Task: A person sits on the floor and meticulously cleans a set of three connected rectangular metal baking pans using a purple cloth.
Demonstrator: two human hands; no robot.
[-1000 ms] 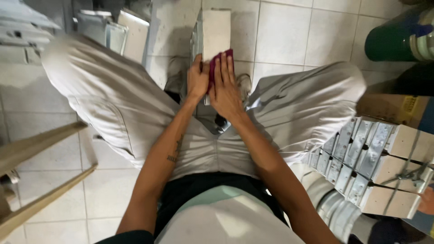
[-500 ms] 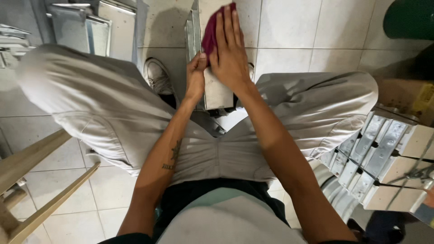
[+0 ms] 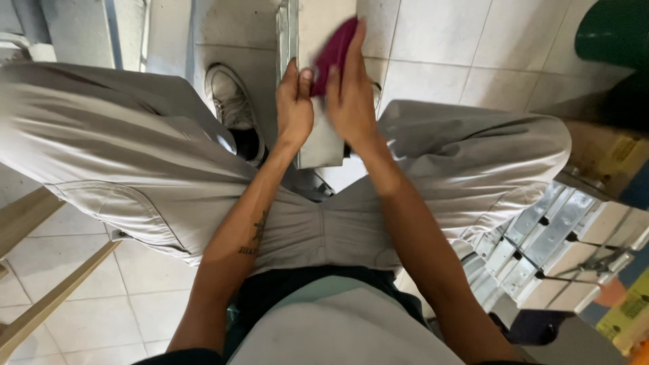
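I sit with my knees apart over a tiled floor. Between them stands a flat grey metal box, long side pointing away from me. My left hand grips its left edge, thumb on top. My right hand lies flat on the box's top face and presses a dark red cloth against it, fingers stretched forward. The cloth shows above and left of the fingers.
A row of grey and white metal boxes lies stacked at my right. Wooden bars cross the lower left. More metal panels lean at the top left. A green drum stands top right. My shoe rests beside the box.
My right hand slid the cloth forward along the box top, away from me, and my left hand followed along the edge. The view tilted down slightly.
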